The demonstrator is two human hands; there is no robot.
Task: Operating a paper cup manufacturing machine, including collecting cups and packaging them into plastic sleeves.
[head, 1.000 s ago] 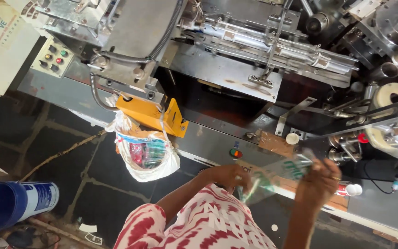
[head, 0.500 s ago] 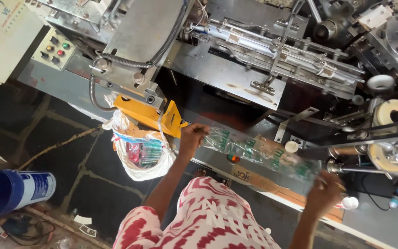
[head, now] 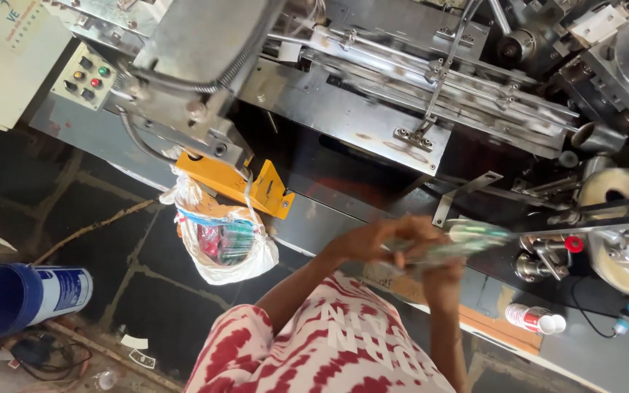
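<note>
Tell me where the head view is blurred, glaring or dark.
Head view: motion blur smears both hands, left hand and right hand, and the clear packet between them; the tape rolls at right are washed out by bright light; the floor and the gap under the machine lie in shadow; the control buttons stay sharp.

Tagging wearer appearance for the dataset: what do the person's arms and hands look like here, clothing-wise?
Both arms are bare from above the elbow down; no gloves, and no rings or watch can be made out. The left hand and right hand are blurred. The person wears a short-sleeved shirt, white with red tie-dye patches and pale lettering across the front.
</note>
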